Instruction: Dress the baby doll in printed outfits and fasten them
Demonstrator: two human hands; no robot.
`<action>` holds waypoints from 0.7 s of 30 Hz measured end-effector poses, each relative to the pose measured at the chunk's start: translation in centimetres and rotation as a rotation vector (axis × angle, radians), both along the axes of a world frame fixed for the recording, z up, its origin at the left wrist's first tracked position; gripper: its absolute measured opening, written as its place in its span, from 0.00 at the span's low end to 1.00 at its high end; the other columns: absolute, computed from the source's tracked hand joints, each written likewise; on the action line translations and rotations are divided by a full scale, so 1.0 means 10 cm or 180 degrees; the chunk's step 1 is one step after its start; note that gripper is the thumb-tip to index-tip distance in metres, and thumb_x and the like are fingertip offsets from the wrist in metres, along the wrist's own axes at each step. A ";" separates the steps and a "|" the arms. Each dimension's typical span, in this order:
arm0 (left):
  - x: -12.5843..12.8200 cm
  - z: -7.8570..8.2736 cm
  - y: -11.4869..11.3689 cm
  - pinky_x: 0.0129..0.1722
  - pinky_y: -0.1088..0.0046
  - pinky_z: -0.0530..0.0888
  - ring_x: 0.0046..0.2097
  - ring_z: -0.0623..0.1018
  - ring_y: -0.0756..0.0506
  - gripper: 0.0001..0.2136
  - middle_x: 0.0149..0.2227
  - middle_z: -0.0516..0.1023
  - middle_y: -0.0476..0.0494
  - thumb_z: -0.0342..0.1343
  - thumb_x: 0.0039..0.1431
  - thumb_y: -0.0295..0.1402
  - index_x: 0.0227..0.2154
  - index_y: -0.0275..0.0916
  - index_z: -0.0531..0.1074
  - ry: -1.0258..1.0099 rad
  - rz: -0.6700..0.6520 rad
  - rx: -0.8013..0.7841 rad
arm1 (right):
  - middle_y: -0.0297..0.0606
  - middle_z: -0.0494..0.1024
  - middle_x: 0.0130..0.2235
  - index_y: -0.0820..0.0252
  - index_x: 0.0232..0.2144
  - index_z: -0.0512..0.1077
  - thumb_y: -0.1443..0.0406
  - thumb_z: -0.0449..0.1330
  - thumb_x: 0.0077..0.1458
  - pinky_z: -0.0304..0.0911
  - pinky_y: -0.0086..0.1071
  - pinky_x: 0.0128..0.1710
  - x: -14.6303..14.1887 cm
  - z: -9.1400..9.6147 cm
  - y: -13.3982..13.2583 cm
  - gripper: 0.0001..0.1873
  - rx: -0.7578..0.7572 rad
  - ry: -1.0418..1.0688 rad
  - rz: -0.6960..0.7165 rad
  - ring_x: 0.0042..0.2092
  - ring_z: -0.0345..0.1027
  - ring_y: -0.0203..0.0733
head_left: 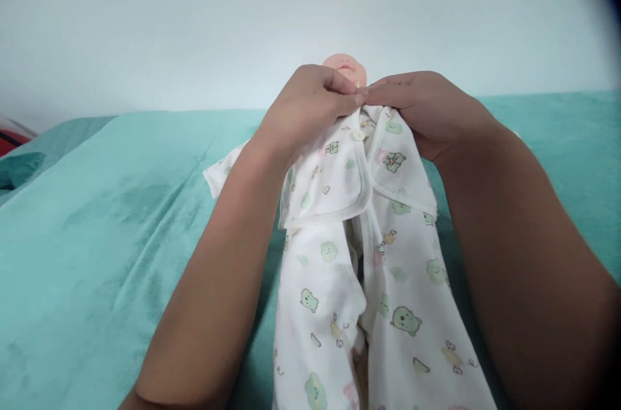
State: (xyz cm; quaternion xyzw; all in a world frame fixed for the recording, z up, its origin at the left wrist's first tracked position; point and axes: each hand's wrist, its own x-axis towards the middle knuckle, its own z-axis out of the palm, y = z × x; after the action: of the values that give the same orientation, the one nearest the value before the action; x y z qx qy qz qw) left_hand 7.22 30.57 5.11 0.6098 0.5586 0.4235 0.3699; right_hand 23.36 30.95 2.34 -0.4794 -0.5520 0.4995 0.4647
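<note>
A baby doll lies on its back, its head at the far end. It wears a white baby jacket printed with green and pink animals, and matching white trousers with an opening between the legs. At the jacket's collar, just below the doll's chin, my left hand and my right hand meet, fingertips touching. Both are closed in a pinch on the collar edges. A pale button shows on the front flap under my fingers. Below it the two jacket fronts spread apart. My hands partly cover the neck and shoulders.
The doll rests on a turquoise plush blanket with a few creases. Behind it rises a plain pale wall. One jacket sleeve sticks out to the left. Something red sits at the far left edge.
</note>
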 end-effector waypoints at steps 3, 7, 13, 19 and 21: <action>-0.02 -0.03 0.03 0.34 0.72 0.68 0.36 0.75 0.48 0.08 0.27 0.70 0.47 0.62 0.54 0.29 0.23 0.37 0.70 0.0303 -0.0391 0.0226 | 0.32 0.63 0.23 0.61 0.23 0.72 0.65 0.68 0.50 0.54 0.27 0.18 0.01 -0.02 0.03 0.09 0.0007 0.0050 -0.0028 0.23 0.58 0.32; -0.06 -0.08 0.10 0.34 0.71 0.69 0.35 0.74 0.48 0.07 0.29 0.72 0.46 0.62 0.55 0.32 0.25 0.38 0.71 0.0420 -0.0621 0.0467 | 0.32 0.62 0.23 0.60 0.23 0.72 0.63 0.68 0.50 0.54 0.27 0.17 0.02 -0.05 0.06 0.10 -0.0005 0.0044 0.0010 0.23 0.58 0.32; -0.06 -0.10 0.12 0.32 0.70 0.68 0.32 0.73 0.48 0.08 0.28 0.73 0.46 0.61 0.54 0.32 0.23 0.39 0.70 0.0457 -0.0585 0.0521 | 0.32 0.62 0.25 0.59 0.22 0.70 0.65 0.66 0.52 0.56 0.27 0.19 0.05 -0.09 0.08 0.10 0.0088 0.0178 0.0059 0.25 0.57 0.32; -0.04 -0.12 0.14 0.31 0.72 0.66 0.32 0.72 0.49 0.07 0.25 0.70 0.47 0.59 0.53 0.28 0.22 0.39 0.68 0.0415 -0.0478 0.0428 | 0.34 0.67 0.27 0.59 0.25 0.74 0.66 0.66 0.51 0.60 0.28 0.21 0.06 -0.10 0.08 0.05 0.0162 0.0119 0.0003 0.27 0.61 0.34; -0.04 -0.12 0.14 0.31 0.72 0.66 0.32 0.72 0.49 0.07 0.25 0.69 0.47 0.59 0.52 0.27 0.21 0.39 0.68 0.0399 -0.0452 0.0428 | 0.33 0.67 0.26 0.59 0.27 0.76 0.66 0.66 0.51 0.59 0.28 0.20 0.05 -0.09 0.07 0.03 0.0192 0.0069 -0.0078 0.26 0.62 0.34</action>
State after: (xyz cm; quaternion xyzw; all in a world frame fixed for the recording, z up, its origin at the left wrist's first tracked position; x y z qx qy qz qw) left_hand 6.81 31.96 3.90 0.6965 0.5063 0.3938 0.3216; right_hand 23.89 31.60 1.42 -0.4664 -0.5559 0.4821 0.4910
